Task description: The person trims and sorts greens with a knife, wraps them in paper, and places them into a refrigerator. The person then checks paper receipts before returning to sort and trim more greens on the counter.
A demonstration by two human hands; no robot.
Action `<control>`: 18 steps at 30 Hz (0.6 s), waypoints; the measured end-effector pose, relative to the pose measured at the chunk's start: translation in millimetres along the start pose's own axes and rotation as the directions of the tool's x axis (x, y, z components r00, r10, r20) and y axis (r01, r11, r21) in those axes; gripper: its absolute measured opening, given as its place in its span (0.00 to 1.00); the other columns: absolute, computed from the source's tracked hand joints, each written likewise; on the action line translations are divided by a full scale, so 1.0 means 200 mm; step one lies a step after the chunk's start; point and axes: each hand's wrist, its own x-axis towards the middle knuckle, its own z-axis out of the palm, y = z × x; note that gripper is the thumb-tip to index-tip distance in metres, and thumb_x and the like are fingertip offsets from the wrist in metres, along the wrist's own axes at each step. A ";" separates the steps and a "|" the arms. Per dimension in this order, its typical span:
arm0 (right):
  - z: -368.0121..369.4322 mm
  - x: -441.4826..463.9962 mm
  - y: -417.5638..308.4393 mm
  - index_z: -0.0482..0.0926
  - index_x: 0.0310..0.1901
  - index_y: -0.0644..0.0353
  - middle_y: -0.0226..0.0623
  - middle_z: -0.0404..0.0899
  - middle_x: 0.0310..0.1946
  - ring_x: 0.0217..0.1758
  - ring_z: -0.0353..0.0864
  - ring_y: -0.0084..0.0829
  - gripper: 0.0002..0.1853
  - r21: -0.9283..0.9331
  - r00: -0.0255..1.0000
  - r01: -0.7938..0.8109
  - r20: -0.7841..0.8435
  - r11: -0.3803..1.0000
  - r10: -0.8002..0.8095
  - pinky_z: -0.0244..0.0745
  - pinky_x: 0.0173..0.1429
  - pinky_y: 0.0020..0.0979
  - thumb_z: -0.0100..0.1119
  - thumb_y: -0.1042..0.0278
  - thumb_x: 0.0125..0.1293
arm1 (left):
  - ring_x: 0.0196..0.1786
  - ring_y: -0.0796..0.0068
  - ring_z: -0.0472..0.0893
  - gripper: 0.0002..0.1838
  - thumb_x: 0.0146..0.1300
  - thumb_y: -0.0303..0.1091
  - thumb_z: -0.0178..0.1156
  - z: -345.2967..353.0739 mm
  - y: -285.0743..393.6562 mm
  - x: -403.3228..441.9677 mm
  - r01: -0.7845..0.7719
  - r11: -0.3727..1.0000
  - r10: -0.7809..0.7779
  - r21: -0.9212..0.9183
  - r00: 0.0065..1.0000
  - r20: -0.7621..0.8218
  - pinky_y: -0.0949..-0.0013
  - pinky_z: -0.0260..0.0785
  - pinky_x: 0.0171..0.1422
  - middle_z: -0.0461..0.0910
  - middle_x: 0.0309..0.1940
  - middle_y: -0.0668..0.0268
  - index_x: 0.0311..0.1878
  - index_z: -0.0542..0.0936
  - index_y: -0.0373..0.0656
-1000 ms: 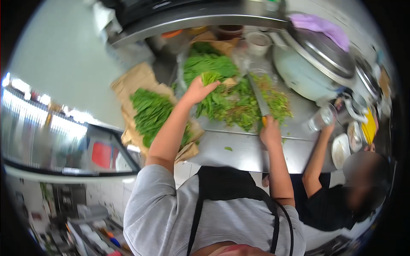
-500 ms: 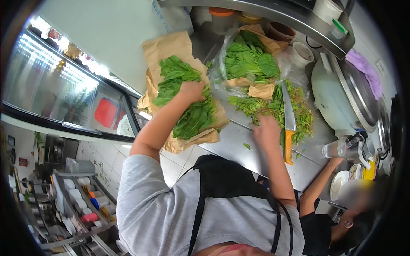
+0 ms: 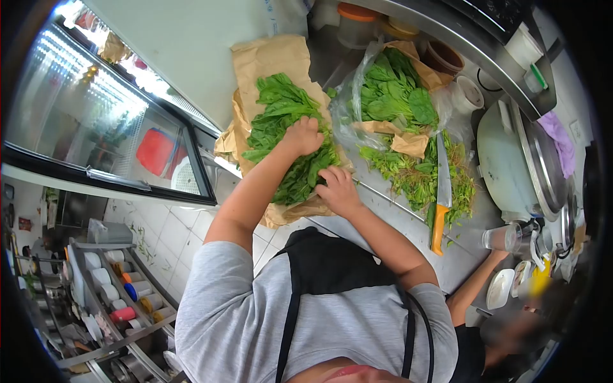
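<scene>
A pile of leafy greens that look like spinach point(image 3: 281, 96) lies on crumpled brown paper point(image 3: 268, 54). My left hand point(image 3: 304, 136) rests in the middle of the pile, fingers curled down into the leaves. At the pile's near right edge is my right hand point(image 3: 340, 190), its fingers apart and touching the leaves. To the right, a clear plastic bag point(image 3: 348, 96) lined with brown paper holds more leaves. Trimmed stems and roots point(image 3: 408, 182) lie in front of it. A knife with an orange handle point(image 3: 439, 230) lies across the stems, near neither hand.
A glass-doored fridge point(image 3: 108, 115) stands open-fronted at left. A large lidded pot point(image 3: 511, 159) and tubs point(image 3: 357, 25) line the steel counter under a shelf point(image 3: 440, 32). At right, another person's arm point(image 3: 476, 287) reaches to a clear cup point(image 3: 501, 237).
My right hand has moved left from the trimmed stems to the spinach pile. My left hand stays on the leaves. The view has shifted slightly.
</scene>
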 end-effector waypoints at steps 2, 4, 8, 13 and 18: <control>-0.01 0.08 0.02 0.72 0.24 0.53 0.36 0.67 0.50 0.58 0.62 0.43 0.02 -0.017 0.997 0.040 -0.072 0.999 -0.041 0.58 0.58 0.47 0.54 0.68 0.47 | 0.45 0.47 0.73 0.20 0.50 0.40 0.51 -0.02 -0.02 0.02 -0.040 0.995 0.048 -0.094 0.995 0.082 0.53 0.65 0.49 0.74 0.40 0.48 0.42 0.71 0.33; 0.00 0.17 0.06 0.71 0.23 0.53 0.37 0.67 0.53 0.61 0.61 0.45 0.04 -0.032 0.992 0.059 -0.107 0.998 -0.062 0.57 0.60 0.51 0.55 0.68 0.47 | 0.43 0.48 0.74 0.19 0.49 0.39 0.53 -0.06 -0.08 0.09 -0.128 0.961 0.172 -0.245 0.970 0.169 0.56 0.66 0.48 0.75 0.37 0.46 0.39 0.75 0.32; 0.01 0.32 0.12 0.70 0.24 0.54 0.38 0.67 0.53 0.61 0.62 0.47 0.05 -0.006 0.998 0.027 -0.055 1.000 -0.027 0.57 0.60 0.54 0.56 0.68 0.49 | 0.38 0.59 0.76 0.14 0.46 0.37 0.57 -0.13 -0.11 0.20 -0.007 0.970 0.122 -0.242 0.877 0.464 0.63 0.65 0.43 0.77 0.32 0.48 0.30 0.77 0.34; 0.10 0.42 0.18 0.70 0.27 0.56 0.40 0.71 0.48 0.56 0.68 0.45 0.05 0.096 0.995 -0.065 -0.067 0.993 0.072 0.62 0.57 0.47 0.56 0.67 0.52 | 0.42 0.60 0.76 0.23 0.55 0.46 0.51 -0.10 -0.19 0.29 0.235 0.887 0.003 -0.397 0.858 0.513 0.64 0.65 0.48 0.77 0.39 0.47 0.42 0.77 0.34; 0.13 0.50 0.24 0.71 0.30 0.56 0.40 0.77 0.37 0.46 0.75 0.39 0.06 0.119 0.987 -0.155 -0.033 0.981 0.160 0.67 0.49 0.39 0.54 0.65 0.54 | 0.52 0.55 0.72 0.35 0.61 0.58 0.37 -0.15 -0.19 0.34 0.719 0.382 -0.241 -0.580 0.683 0.689 0.59 0.59 0.55 0.73 0.50 0.50 0.57 0.67 0.33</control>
